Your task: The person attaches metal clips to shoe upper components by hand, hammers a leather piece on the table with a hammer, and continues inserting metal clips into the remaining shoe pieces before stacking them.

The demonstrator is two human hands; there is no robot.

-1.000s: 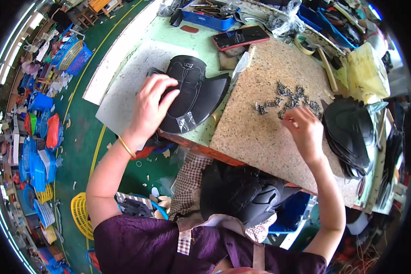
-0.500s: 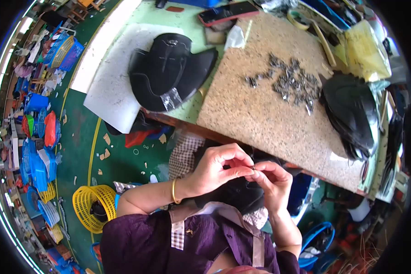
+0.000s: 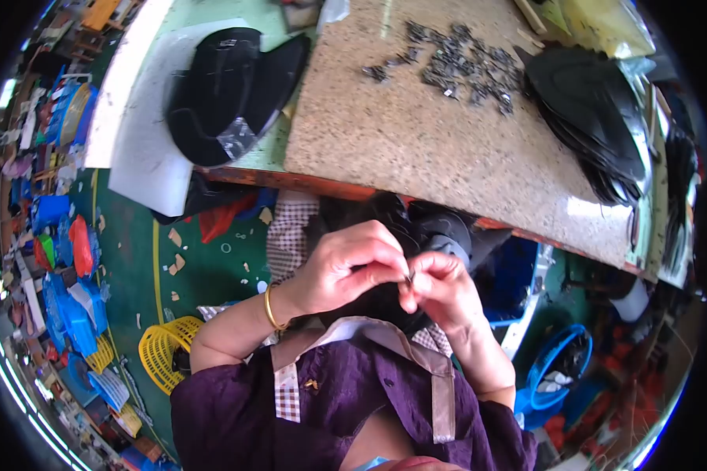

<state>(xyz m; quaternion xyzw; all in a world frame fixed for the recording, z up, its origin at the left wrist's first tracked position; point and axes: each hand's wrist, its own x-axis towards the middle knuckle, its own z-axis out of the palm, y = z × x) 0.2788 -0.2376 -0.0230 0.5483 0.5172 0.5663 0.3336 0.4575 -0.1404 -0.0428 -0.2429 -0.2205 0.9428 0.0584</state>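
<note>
My left hand (image 3: 352,265) and my right hand (image 3: 441,292) meet at the fingertips over my lap, in front of the table edge. Between them is a tiny dark piece, too small to make out; both hands pinch at it. A scattered pile of small shiny dark pieces (image 3: 467,67) lies on the speckled board (image 3: 416,141). Right of the pile is a stack of black curved panels (image 3: 585,110). At the left of the table, a black shaped piece (image 3: 220,90) with a clear strip rests on a white sheet (image 3: 145,149).
Black material lies under the table edge. A yellow basket (image 3: 161,353) stands on the green floor at the left, and a blue basket (image 3: 554,369) at the lower right. Yellow plastic (image 3: 605,27) is at the table's back right.
The view has tilted down and shifted, so the table sits higher and more to the left in the picture. My hands remain together at the fingertips, with the right hand's fingers slightly lower and more curled.
</note>
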